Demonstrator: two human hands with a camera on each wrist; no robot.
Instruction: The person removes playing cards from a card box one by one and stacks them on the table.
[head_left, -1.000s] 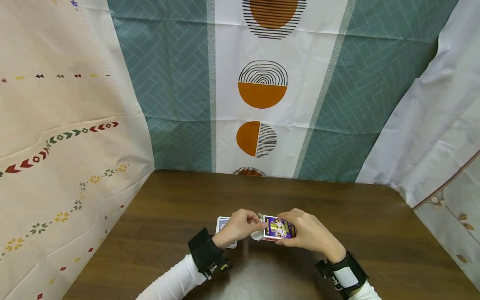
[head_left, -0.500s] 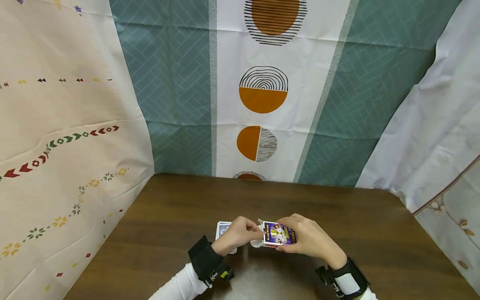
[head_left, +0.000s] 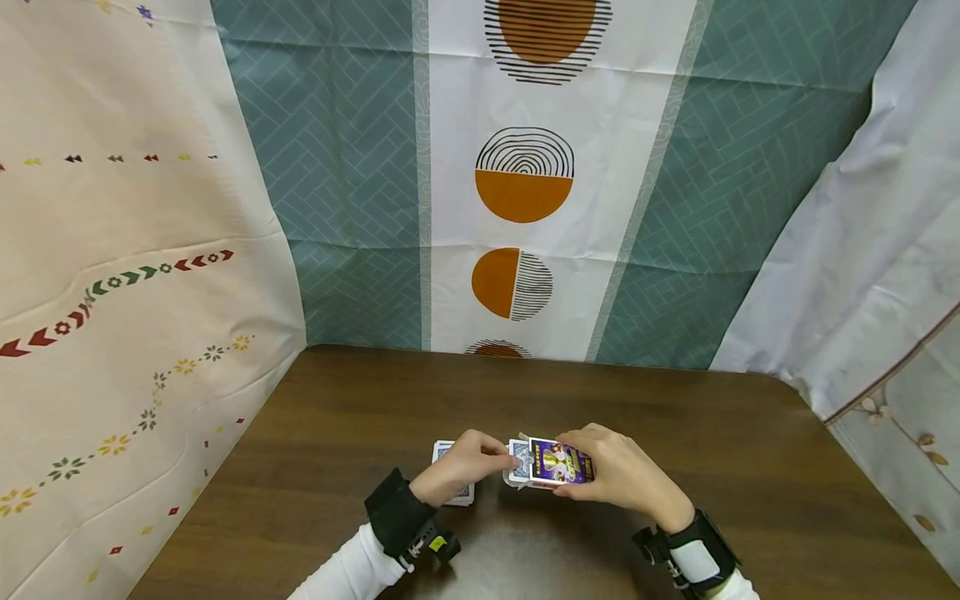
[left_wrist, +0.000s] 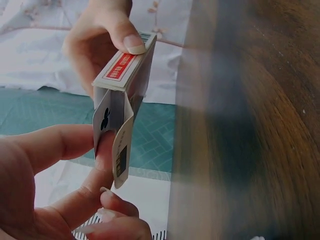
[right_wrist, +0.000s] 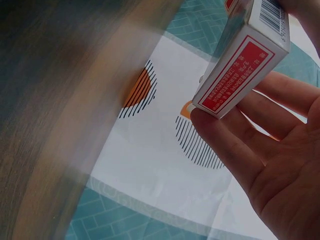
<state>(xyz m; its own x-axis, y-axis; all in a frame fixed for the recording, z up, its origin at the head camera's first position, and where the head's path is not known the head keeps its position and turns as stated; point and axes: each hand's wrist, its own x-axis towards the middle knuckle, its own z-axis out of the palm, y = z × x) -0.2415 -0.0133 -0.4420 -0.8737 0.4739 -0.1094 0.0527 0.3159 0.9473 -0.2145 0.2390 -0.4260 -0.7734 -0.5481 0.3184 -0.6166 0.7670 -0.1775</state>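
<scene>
My right hand (head_left: 626, 468) grips a small purple playing-card box (head_left: 562, 462) by its closed end, thumb and fingers on opposite edges. The box's open end points left, with its end flap (left_wrist: 123, 152) sticking out. Part of a playing card (head_left: 519, 460) with a blue patterned back protrudes from the opening; a black suit mark shows on its other face in the left wrist view. My left hand (head_left: 467, 468) pinches the protruding card between thumb and finger. A red-and-white label (right_wrist: 242, 75) covers the box's narrow side.
A stack of playing cards (head_left: 461, 497) lies on the brown wooden table (head_left: 360, 417), partly hidden behind my left hand. Patterned cloths (head_left: 360, 208) hang at the table's back and sides. Black straps with cameras circle both wrists.
My left hand has drawn slightly left from the box opening, and the blue card back now shows outside the box. The right hand holds the box in nearly the same place.
</scene>
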